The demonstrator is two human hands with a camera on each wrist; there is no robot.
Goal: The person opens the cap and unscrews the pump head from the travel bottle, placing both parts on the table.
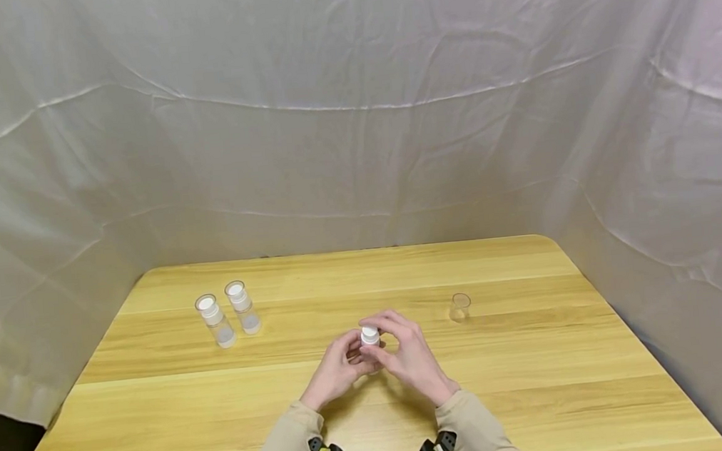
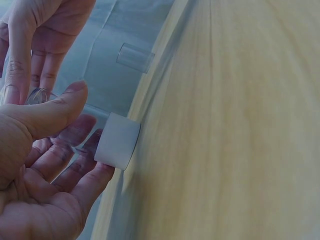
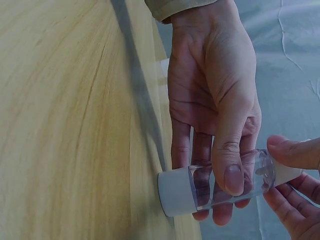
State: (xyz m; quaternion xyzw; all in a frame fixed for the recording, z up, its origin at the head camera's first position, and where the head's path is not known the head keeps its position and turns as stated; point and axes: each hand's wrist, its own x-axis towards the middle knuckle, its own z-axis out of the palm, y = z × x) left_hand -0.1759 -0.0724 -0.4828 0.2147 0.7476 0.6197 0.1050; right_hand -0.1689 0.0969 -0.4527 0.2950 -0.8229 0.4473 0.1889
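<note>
The small bottle point(image 1: 369, 340) is upright between the hands, over the near middle of the desk point(image 1: 543, 388); the left hand point(image 1: 340, 367) wraps its body while the right hand point(image 1: 408, 352) pinches the white top point(image 3: 288, 174), likely so that one steadies it and leaves the other free to work the top; a clear cup point(image 1: 461, 308) stands well apart to the right, perhaps there to be out of the way; two similar bottles point(image 1: 216, 321) point(image 1: 243, 307) stand side by side at far left; the right wrist view reveals the see-through body and white base point(image 3: 178, 192), which the head view loses behind fingers; whether that base touches the desk, I cannot tell.
</note>
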